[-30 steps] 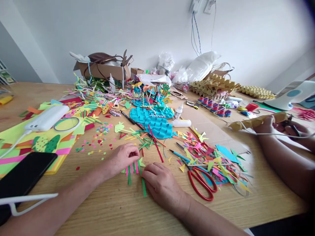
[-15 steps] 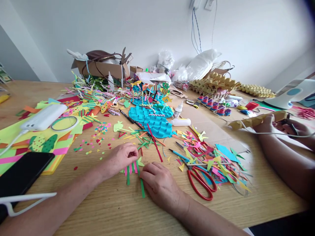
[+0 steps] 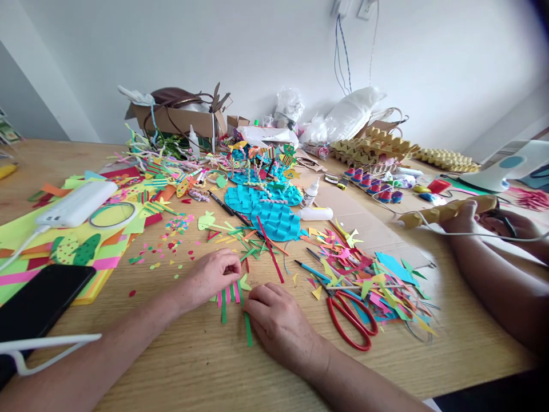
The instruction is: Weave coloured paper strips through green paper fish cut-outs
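My left hand [image 3: 210, 277] rests knuckles-up on the wooden table, fingers curled and pinching the top ends of several green and pink paper strips [image 3: 229, 297]. My right hand [image 3: 278, 323] lies just right of them, fingers bent down onto a green strip [image 3: 248, 329] that sticks out toward me. The strips lie side by side between both hands. Red-handled scissors [image 3: 349, 320] lie to the right of my right hand.
Paper scraps [image 3: 377, 286] pile at the right. Blue woven paper discs [image 3: 274, 220], glue bottles [image 3: 315, 214], a white power bank [image 3: 77, 204], a black phone [image 3: 38, 303] and a cardboard box [image 3: 180, 120] crowd the table. Another person's hands [image 3: 493, 220] hold a yellow roll at far right.
My hands and the strips have barely shifted; the view dropped slightly. The other person's hands moved a little on the yellow roll.
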Motion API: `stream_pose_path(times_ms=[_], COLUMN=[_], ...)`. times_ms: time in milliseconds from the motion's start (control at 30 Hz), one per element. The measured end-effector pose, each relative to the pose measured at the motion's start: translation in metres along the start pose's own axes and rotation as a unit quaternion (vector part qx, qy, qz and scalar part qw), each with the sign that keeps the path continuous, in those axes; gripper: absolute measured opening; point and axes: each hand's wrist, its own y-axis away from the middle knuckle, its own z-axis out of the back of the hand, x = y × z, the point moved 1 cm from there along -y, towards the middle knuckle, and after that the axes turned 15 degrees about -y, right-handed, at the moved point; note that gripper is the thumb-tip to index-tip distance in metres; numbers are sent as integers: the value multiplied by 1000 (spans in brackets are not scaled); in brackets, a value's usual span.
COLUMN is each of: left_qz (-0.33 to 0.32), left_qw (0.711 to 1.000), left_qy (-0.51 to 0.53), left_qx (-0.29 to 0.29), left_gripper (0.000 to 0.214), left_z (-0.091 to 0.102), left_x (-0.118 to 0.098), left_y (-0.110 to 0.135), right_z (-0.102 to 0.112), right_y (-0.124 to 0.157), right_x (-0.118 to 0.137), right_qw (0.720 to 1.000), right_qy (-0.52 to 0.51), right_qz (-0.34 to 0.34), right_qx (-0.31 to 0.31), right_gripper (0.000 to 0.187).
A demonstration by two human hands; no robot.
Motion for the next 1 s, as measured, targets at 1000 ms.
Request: stream_pose_path(times_ms=[1000], left_qz=[-17], left_qw=[998], left_qy=[-55], left_qx=[14], left_gripper=[11], left_z=[-1], left_x=[0], left_y=[0], right_z=[-2], right_y=[1], right_x=[-1], right_qw=[1000], right_qy=[3], right_qz=[4], right_qx=[-1], right_gripper=[16])
